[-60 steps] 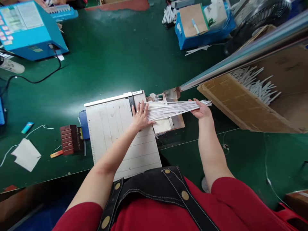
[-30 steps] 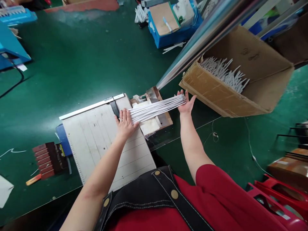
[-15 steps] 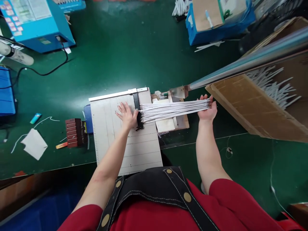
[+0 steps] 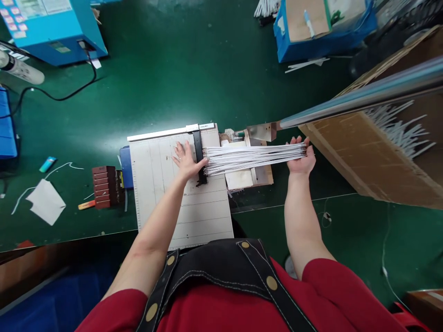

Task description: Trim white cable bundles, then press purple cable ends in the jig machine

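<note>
A bundle of thin white wires (image 4: 249, 157) stretches sideways from the black bar (image 4: 199, 157) of a pale ruled board (image 4: 207, 216) across to my right hand (image 4: 302, 157). The hand is palm up, cupped under the wires' right ends, its fingertips showing beyond them. My left hand (image 4: 187, 162) lies over the board with fingers spread, its thumb reaching across the black bar to the wires' left ends. A white ruler rail (image 4: 159, 133) with a slider runs along the board's far edge. Beneath the wires sits a wooden fixture with a pale block (image 4: 238, 179).
A cardboard box (image 4: 346, 157) holding many white strands stands at right, with a metal pole (image 4: 332, 106) slanting past it. At left lie a brown ridged block (image 4: 103, 186), a paper piece (image 4: 46, 202) and a lighter-sized blue item (image 4: 47, 164). A blue machine (image 4: 65, 37) stands far left.
My left hand has shifted slightly right, its thumb now across the black bar at the wire ends. The right hand stays at the other ends. The camera view has moved a little.
</note>
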`<state>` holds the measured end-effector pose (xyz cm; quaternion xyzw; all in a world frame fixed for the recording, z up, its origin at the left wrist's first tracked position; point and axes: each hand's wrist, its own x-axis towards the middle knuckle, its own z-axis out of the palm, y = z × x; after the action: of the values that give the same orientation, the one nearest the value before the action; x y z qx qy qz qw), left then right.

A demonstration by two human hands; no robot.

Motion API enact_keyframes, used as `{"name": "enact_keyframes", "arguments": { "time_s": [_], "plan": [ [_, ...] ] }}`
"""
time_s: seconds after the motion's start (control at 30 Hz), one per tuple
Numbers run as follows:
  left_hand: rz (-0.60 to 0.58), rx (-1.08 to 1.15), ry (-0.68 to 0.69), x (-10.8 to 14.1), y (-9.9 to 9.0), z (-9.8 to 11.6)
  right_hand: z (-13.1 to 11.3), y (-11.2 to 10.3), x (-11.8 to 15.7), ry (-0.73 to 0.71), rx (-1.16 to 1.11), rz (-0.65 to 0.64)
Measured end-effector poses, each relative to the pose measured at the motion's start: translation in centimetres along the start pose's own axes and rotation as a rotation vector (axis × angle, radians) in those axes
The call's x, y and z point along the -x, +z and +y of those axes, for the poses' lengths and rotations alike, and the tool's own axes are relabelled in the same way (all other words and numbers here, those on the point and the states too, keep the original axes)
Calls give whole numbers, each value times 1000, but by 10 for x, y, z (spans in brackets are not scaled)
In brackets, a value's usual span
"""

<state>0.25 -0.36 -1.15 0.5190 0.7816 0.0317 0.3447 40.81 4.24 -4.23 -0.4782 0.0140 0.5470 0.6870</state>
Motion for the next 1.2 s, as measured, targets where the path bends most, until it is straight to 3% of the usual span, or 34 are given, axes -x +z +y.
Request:
{"name": "enact_keyframes", "arguments": {
  "time_s": [0.37,0.63,0.83,1.03,1.2],
  "plan": [
    [-11,2,48,5,5,-14,-1,5,6,36,-12,-2],
    [15,-24,-2,15,10,1,-2,3,4,41,-8,-11],
    [-45,84,-46,8,-2,-7,-2,-1,1,39,-5,-45],
    [31,65,-81,6,5,-3,0,0,1,38,-12,-53],
    [37,70,-137,5,0,4,-1,4,5,41,6,-38]
  ]
}}
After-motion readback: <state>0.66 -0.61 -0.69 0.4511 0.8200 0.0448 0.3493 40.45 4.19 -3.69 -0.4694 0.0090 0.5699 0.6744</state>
